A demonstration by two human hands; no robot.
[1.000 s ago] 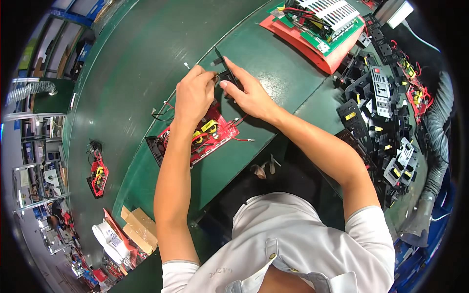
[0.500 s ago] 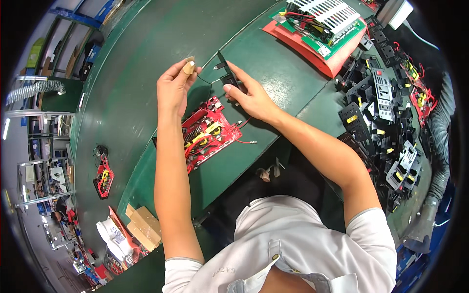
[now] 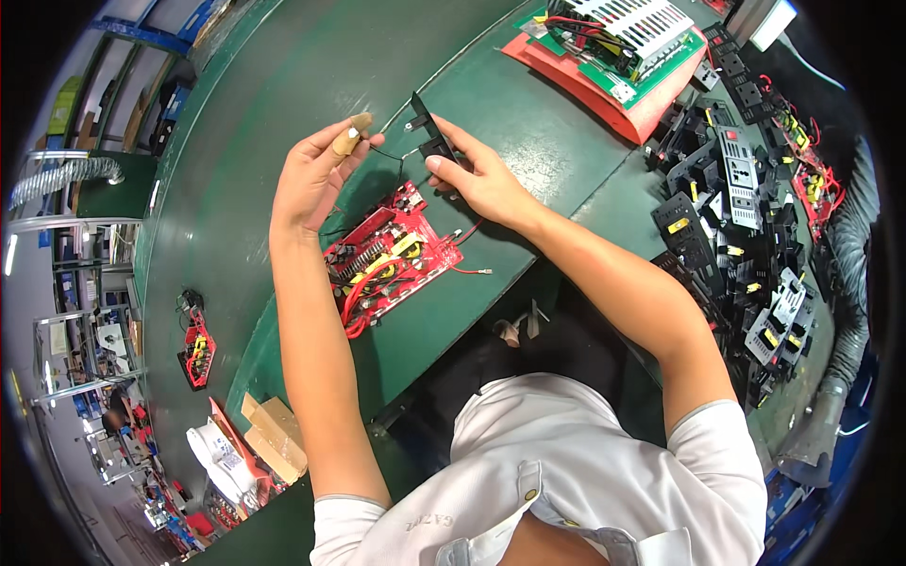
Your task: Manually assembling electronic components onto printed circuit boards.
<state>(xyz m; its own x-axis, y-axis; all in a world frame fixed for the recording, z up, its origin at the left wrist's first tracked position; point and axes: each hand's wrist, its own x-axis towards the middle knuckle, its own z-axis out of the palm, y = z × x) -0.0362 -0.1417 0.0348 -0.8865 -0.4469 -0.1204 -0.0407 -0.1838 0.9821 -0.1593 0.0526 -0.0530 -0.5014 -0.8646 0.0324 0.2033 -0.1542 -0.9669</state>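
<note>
My left hand (image 3: 313, 174) is raised over the bench with thumb and fingers pinched together; tan covers wrap its thumb and a fingertip. A thin black wire (image 3: 388, 154) runs from these fingers toward a black plastic end panel (image 3: 422, 115). That panel stands tilted in my right hand (image 3: 483, 185), gripped between thumb and fingers. Below both hands lies a red circuit board (image 3: 412, 269) with yellow-wrapped parts and red leads, partly covered by my left forearm. One red lead with a metal terminal (image 3: 485, 272) sticks out at its right.
A green board with a white slotted cover (image 3: 651, 33) rests on a red casing (image 3: 604, 90) at the far right. Black socket panels (image 3: 694, 231) pile up on the right. On the left are a small red assembly (image 3: 197, 351) and an open cardboard box (image 3: 276, 436).
My left hand has shifted left, a little away from the panel, and its fingers have tilted. My right hand and the panel have moved slightly left. The red circuit board also sits further left.
</note>
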